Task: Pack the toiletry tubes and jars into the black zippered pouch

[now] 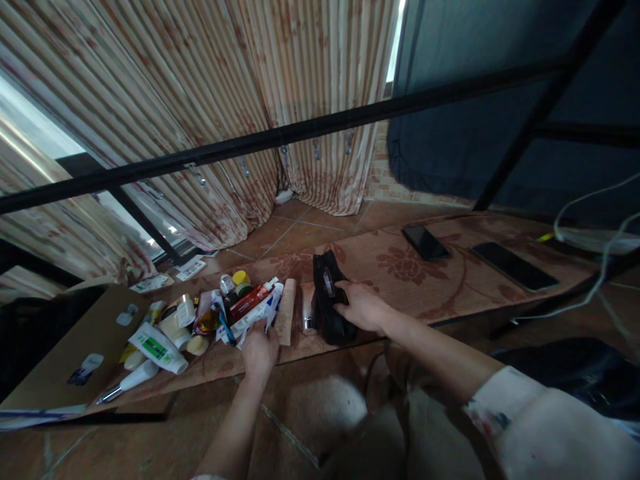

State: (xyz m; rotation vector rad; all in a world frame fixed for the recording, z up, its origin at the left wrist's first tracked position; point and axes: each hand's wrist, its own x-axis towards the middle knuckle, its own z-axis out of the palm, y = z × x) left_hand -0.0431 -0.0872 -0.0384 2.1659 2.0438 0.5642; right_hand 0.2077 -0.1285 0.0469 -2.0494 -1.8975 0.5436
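Note:
My right hand (365, 307) grips the near right side of a small black zip pouch (334, 325). The pouch's top gapes, and a small clear item (328, 283) shows in the opening. At the front edge of a heap of toiletries, my left hand (261, 350) has its fingers closed around the lower edge of a white and blue packet (253, 319); the fingertips are partly hidden. A red tube (247, 303) lies just behind that packet. Between the hands are a beige tube (285, 312) and a brown tube with a shiny silver cap (309, 321).
Left in the heap are a white and green tube (159, 348), a white tube with a silver tip (133, 381) and several jars. Beyond stands a cardboard box (75, 340). Two phones (425, 241) (515, 265) and a white cable (600, 280) lie rightward. A black rail (280, 137) crosses behind.

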